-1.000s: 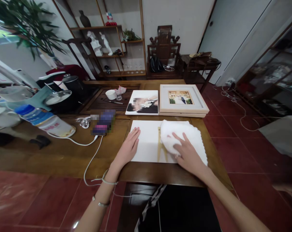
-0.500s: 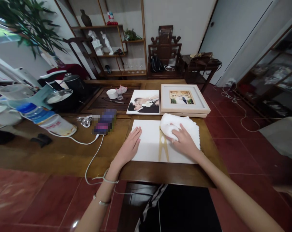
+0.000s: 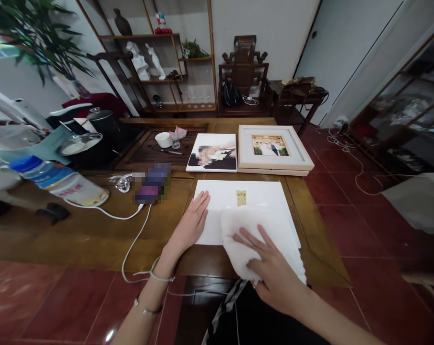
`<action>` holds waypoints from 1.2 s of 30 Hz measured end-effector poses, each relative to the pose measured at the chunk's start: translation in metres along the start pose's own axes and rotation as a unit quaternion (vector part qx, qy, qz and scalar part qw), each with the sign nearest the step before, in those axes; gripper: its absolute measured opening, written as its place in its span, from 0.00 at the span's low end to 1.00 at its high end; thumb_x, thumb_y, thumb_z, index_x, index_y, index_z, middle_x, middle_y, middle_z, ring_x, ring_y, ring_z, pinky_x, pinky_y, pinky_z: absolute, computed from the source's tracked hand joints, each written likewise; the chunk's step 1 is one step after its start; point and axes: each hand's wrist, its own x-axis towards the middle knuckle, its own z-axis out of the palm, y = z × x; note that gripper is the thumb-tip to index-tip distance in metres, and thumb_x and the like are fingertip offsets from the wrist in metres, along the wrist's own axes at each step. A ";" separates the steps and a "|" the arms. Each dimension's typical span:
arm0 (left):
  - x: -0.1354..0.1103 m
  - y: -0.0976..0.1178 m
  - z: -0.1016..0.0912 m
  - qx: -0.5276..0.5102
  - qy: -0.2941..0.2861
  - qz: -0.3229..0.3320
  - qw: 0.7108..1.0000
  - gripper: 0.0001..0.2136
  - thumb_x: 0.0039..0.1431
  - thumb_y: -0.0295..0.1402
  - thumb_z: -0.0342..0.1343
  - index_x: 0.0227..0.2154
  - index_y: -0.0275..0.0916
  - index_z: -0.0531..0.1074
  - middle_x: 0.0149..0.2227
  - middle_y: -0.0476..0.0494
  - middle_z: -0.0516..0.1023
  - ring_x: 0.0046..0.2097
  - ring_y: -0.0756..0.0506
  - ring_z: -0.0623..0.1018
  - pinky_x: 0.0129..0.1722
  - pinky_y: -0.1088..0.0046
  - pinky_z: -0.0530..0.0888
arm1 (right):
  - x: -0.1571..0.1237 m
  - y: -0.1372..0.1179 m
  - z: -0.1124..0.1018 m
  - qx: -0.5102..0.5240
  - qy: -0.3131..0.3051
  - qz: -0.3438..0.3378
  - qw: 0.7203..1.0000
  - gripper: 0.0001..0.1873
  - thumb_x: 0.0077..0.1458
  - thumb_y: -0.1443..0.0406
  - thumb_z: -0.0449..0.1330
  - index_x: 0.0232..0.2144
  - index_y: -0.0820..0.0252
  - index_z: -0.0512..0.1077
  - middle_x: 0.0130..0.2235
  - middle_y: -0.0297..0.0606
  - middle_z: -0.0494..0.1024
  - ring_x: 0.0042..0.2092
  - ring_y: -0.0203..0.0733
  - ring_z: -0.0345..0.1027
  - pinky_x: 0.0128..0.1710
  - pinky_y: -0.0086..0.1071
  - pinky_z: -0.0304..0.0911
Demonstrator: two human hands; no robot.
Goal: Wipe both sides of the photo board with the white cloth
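A flat white board (image 3: 265, 194) lies on the table, the back of a panel by its look, with a gold-coloured stand leg (image 3: 241, 197) on its middle. Only the upper end of that leg shows; the rest is under a white cloth (image 3: 234, 225). My left hand (image 3: 192, 218) rests flat on the board's left edge, fingers stretched out. Over the near right part, my right hand (image 3: 272, 261) presses on the cloth, some fingers spread and the others curled into it. The cloth hangs past the board's front edge.
Behind the board lie a photo panel (image 3: 213, 165) and a framed picture (image 3: 296, 148). To the left are a phone (image 3: 152, 184) on a white cable (image 3: 130, 254), a blue-capped bottle (image 3: 62, 182) and a dark pot (image 3: 103, 124). A small white cup (image 3: 163, 140) stands further back.
My right hand has drawn the cloth toward me, from the board's far right to its near edge, uncovering the stand leg's top and covering its lower part. My left hand stays put.
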 end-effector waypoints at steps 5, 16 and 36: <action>-0.001 -0.001 -0.001 0.002 -0.009 0.005 1.000 0.22 0.68 0.32 0.37 0.63 0.38 0.53 0.66 0.39 0.54 0.68 0.43 0.51 0.65 0.54 0.52 | 0.030 0.033 -0.011 -0.012 -0.006 0.004 1.000 0.13 0.41 0.75 0.54 0.31 0.59 0.72 0.59 0.46 0.67 0.65 0.47 0.49 0.66 0.51 0.37; 0.001 0.001 -0.001 -0.010 0.004 -0.007 1.000 0.22 0.68 0.33 0.37 0.63 0.37 0.55 0.66 0.38 0.56 0.67 0.43 0.53 0.65 0.54 0.53 | 0.097 0.055 -0.005 -0.048 0.045 0.075 0.995 0.14 0.48 0.74 0.53 0.37 0.63 0.72 0.57 0.54 0.68 0.66 0.54 0.47 0.63 0.61 0.37; 0.001 -0.001 -0.001 -0.009 -0.003 -0.007 1.000 0.22 0.68 0.33 0.37 0.62 0.36 0.55 0.66 0.37 0.56 0.68 0.43 0.53 0.65 0.55 0.53 | 0.130 0.064 -0.006 -0.091 0.018 0.054 0.994 0.16 0.53 0.69 0.55 0.45 0.65 0.73 0.60 0.55 0.65 0.64 0.52 0.51 0.64 0.56 0.38</action>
